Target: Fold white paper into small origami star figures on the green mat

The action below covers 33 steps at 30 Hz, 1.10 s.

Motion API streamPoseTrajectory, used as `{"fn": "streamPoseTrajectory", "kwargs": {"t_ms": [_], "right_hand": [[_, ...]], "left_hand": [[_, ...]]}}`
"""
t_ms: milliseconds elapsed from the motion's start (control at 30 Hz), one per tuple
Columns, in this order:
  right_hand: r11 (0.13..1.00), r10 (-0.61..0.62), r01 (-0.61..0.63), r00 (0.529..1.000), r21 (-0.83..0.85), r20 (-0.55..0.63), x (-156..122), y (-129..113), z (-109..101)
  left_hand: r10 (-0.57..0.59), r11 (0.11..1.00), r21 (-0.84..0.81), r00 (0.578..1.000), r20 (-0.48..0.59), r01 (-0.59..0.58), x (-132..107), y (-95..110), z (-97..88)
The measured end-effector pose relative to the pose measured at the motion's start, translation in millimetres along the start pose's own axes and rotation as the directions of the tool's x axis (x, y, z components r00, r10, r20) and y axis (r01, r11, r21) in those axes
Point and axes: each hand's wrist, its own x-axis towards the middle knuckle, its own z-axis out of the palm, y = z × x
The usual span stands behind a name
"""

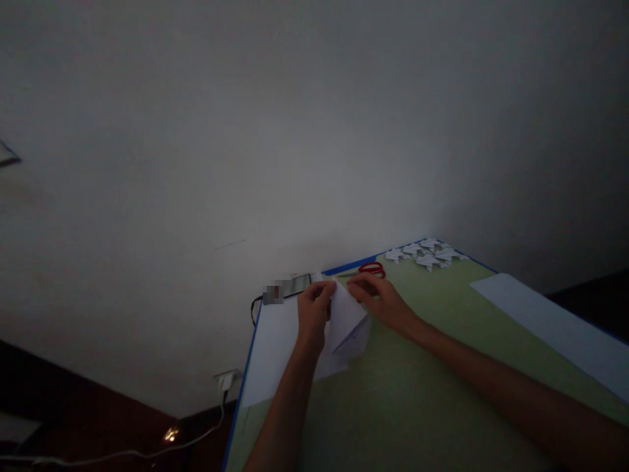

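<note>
A folded white paper [348,318] is held up over the table between my two hands. My left hand [314,309] pinches its upper left edge between thumb and fingers. At its upper right side is my right hand [381,298], thumb and fingertips brought together near the paper's edge; whether they grip it I cannot make out. Behind my right hand lie red-handled scissors [371,269], blades pointing left. Beneath the folded piece and my left forearm rests a flat white sheet [278,347].
A phone [297,285] with a cable lies at the table's back left corner. Several folded white paper shapes [430,261] sit at the far corner. A long white paper strip [550,328] runs along the right side of the green table [393,419]. Behind stands a wall [314,131].
</note>
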Motion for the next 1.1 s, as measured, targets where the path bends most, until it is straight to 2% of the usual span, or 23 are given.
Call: {"fn": "streamPoseTrajectory", "kwargs": {"t_ms": [100,167,400,567,767,1100], "right_hand": [[0.999,0.027,-0.028,0.999,0.025,0.025,3.8,4.6,-1.4],[0.999,0.033,-0.034,0.999,0.012,0.042,5.9,9.7,-2.9],[0.999,0.036,-0.036,0.997,0.006,0.062,7.8,18.9,-5.0],[0.999,0.024,-0.023,0.999,-0.038,0.040,4.7,13.4,-1.6],[0.996,0.017,-0.016,1.000,-0.084,0.007,4.6,11.8,-0.7],[0.997,0.016,-0.019,0.999,-0.075,-0.041,6.0,14.0,-2.9]], "left_hand": [[-0.028,0.997,0.076,0.986,0.165,0.016,-3.9,-5.4,4.2],[-0.037,0.994,0.104,0.978,0.203,0.016,-5.2,-10.0,6.1],[-0.077,0.986,0.158,0.976,0.203,0.045,-2.8,-20.2,4.1],[-0.109,0.983,0.165,0.974,0.201,0.076,-2.8,-18.3,2.8],[-0.092,0.976,0.210,0.977,0.193,0.051,-5.0,-15.7,3.7],[-0.093,0.980,0.188,0.978,0.186,0.057,-8.0,-15.2,7.1]]}}
